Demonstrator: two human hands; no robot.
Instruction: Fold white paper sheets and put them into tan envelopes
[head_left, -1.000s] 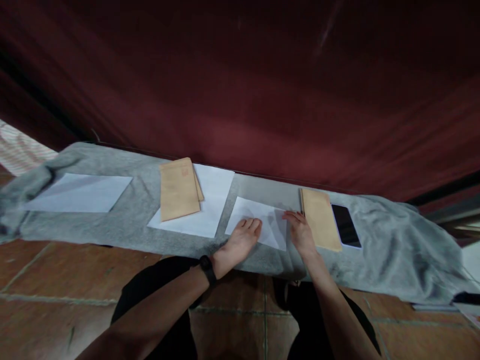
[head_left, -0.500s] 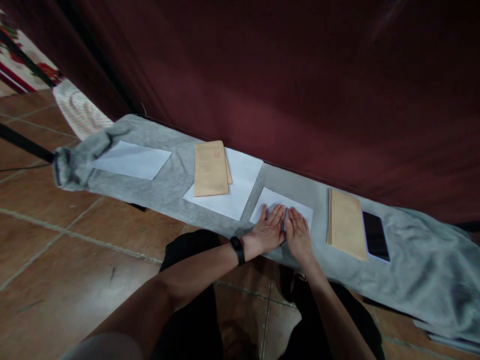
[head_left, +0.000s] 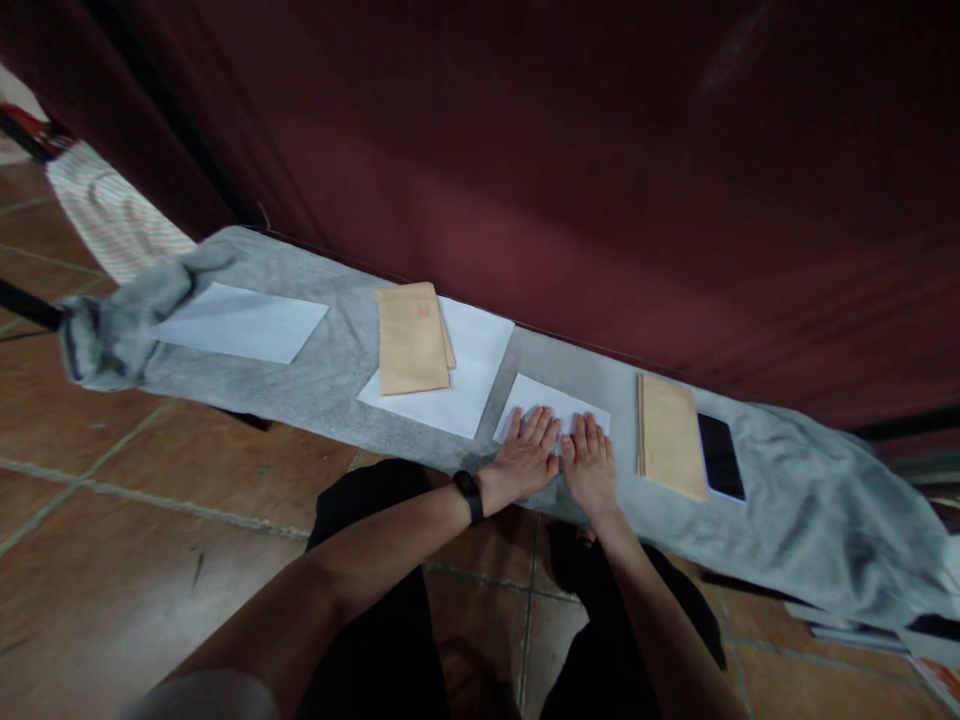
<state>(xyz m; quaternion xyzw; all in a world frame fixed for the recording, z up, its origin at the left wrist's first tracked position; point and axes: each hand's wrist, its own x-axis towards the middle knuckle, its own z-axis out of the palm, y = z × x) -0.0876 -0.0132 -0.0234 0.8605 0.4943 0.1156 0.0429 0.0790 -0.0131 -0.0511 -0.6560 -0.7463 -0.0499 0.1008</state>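
Both my hands lie flat on a small white sheet of paper (head_left: pixel 559 398), which rests near the front edge of the cloth-covered bench. My left hand (head_left: pixel 525 458), with a black band at the wrist, has its fingers stretched over the sheet's left part. Beside it, my right hand (head_left: pixel 590 465) presses on the right part, fingers extended. The near edge of the paper is hidden under the hands. Left of it, brown envelopes (head_left: pixel 414 345) overlap on a larger white sheet (head_left: pixel 472 400). To the right lies another stack of brown envelopes (head_left: pixel 671 435).
A phone (head_left: pixel 721 456) lies right of the envelope stack. One more white sheet (head_left: pixel 244 322) is at the bench's left end. Grey cloth (head_left: pixel 337 340) covers the bench and bunches up at both ends. A dark red curtain (head_left: pixel 480 170) hangs behind; tiled floor (head_left: pixel 217 460) lies in front.
My hands have moved slightly apart on the white sheet, leaving a wider gap between them. The whole view has shifted a little; the envelopes and phone stay in place.
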